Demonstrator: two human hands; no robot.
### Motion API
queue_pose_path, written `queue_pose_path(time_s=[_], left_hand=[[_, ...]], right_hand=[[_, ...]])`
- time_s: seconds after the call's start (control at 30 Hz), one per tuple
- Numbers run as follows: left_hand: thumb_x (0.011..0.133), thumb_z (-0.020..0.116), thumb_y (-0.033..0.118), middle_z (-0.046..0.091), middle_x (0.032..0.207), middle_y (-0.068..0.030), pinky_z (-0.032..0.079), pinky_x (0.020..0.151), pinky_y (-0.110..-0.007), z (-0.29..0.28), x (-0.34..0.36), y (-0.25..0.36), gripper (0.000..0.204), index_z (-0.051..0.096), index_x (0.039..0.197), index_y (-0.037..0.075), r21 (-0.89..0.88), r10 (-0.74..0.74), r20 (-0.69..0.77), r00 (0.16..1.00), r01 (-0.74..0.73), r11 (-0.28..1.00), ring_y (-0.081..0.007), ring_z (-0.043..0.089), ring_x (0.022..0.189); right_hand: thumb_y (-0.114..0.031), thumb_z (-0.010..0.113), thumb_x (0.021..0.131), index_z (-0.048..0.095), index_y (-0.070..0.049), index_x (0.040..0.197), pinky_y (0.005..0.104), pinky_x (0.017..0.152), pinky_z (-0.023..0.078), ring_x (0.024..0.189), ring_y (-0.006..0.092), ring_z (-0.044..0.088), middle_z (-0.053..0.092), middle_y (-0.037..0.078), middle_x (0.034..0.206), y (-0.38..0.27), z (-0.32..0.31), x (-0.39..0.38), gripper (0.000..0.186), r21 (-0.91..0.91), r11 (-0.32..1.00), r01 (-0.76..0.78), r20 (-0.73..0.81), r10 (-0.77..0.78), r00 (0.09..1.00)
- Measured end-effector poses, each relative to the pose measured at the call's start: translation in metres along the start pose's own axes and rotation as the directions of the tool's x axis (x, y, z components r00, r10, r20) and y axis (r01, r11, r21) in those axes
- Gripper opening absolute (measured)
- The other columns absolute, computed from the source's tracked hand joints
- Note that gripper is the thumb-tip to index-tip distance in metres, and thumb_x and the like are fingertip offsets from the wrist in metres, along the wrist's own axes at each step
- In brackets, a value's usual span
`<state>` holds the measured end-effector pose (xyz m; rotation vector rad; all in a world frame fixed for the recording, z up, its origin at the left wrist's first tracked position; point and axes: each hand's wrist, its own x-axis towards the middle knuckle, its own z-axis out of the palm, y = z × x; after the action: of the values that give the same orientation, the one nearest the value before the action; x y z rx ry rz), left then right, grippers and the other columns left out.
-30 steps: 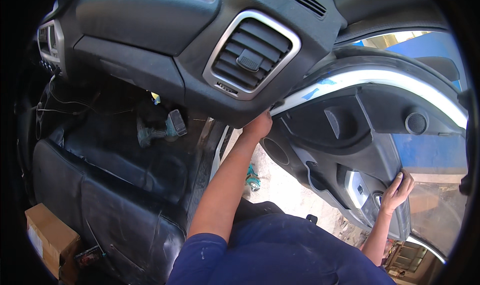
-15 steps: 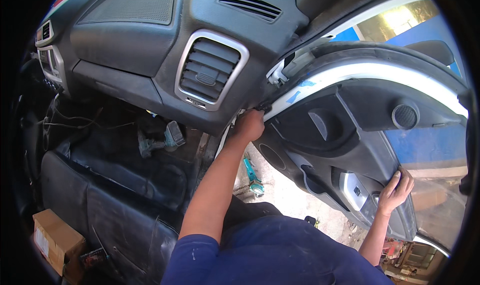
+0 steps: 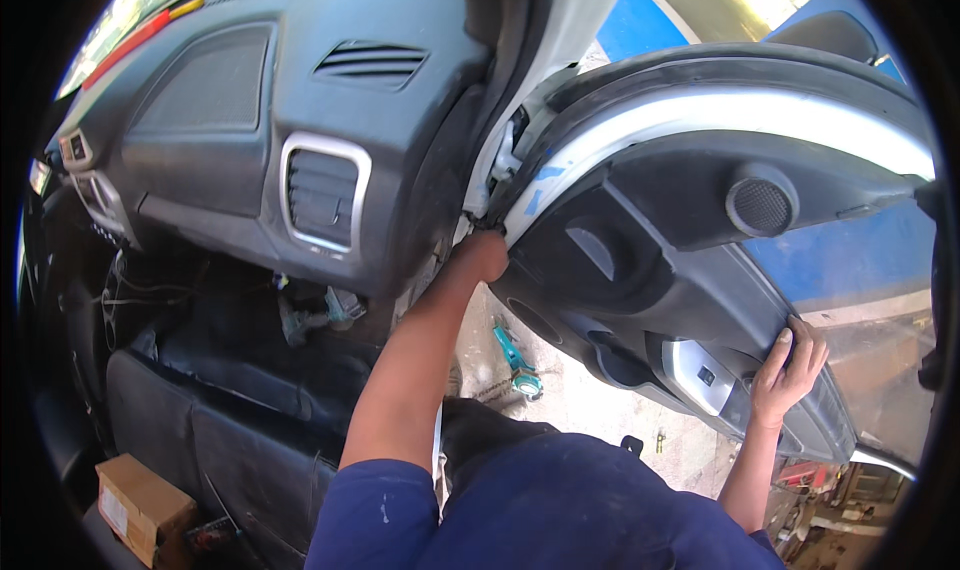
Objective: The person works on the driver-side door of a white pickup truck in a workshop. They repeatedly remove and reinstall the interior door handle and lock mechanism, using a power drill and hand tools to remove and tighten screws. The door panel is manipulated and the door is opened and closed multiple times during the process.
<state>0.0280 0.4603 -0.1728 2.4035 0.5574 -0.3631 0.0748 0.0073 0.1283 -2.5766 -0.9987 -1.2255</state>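
Note:
My left hand [image 3: 487,257] reaches into the gap between the dashboard's end and the front edge of the open car door [image 3: 640,280], close to the hinge side. It looks closed, but its fingertips and whatever they hold are hidden. Dark parts [image 3: 484,226] show just above the knuckles. On the right, my right hand [image 3: 785,375] grips the upper edge of the door's black trim panel, fingers over the window sill and thumb on the inner side. Below it sits a silver switch plate [image 3: 700,375].
The dashboard [image 3: 215,160] with a square air vent [image 3: 325,192] fills the left. A teal power tool [image 3: 517,362] lies on the ground below the door. Another cordless tool [image 3: 320,315] is in the footwell. A cardboard box [image 3: 145,505] rests on the black seat [image 3: 240,440].
The view has shifted right and tilted, so the dashboard appears farther left. My left hand sits slightly lower in the gap, its fingers more hidden. My right hand stays on the door edge.

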Motion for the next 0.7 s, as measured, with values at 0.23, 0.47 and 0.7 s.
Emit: queue_pose_path(time_s=[0.23, 0.47, 0.7], left_hand=[[0.098, 0.067, 0.018, 0.081, 0.116, -0.0278, 0.064, 0.097, -0.058, 0.033, 0.0, -0.012, 0.025, 0.079, 0.113, 0.002, -0.04, 0.055, -0.155, 0.986, -0.062, 0.997, -0.0471, 0.08, 0.11], [0.097, 0.066, 0.015, 0.082, 0.103, -0.026, 0.065, 0.087, -0.06, 0.05, 0.0, -0.028, 0.02, 0.071, 0.113, 0.003, 0.014, 0.17, -0.307, 0.936, -0.174, 0.985, -0.0485, 0.081, 0.099], [0.1, 0.065, 0.016, 0.08, 0.098, -0.0262, 0.061, 0.086, -0.063, 0.029, -0.022, -0.037, 0.015, 0.07, 0.107, 0.005, -0.214, 0.045, -0.427, 0.903, -0.149, 0.965, -0.0503, 0.078, 0.097]], right_hand=[[-0.006, 0.063, 0.109, 0.076, 0.001, 0.124, 0.0491, 0.101, 0.052, 0.11, 0.0383, 0.067, 0.074, 0.019, 0.119, 0.001, -0.001, -0.003, 0.021, -0.017, 1.0, -0.019, 0.006, 0.019, 1.0], [-0.006, 0.064, 0.108, 0.077, 0.001, 0.122, 0.0486, 0.1, 0.053, 0.109, 0.038, 0.068, 0.074, 0.018, 0.118, 0.001, 0.004, -0.003, 0.02, -0.024, 0.999, -0.034, -0.022, 0.033, 0.999], [-0.006, 0.063, 0.109, 0.077, 0.001, 0.121, 0.0487, 0.099, 0.053, 0.109, 0.0378, 0.068, 0.075, 0.018, 0.117, -0.002, 0.003, -0.004, 0.02, -0.044, 0.999, -0.03, -0.012, 0.03, 0.999]])
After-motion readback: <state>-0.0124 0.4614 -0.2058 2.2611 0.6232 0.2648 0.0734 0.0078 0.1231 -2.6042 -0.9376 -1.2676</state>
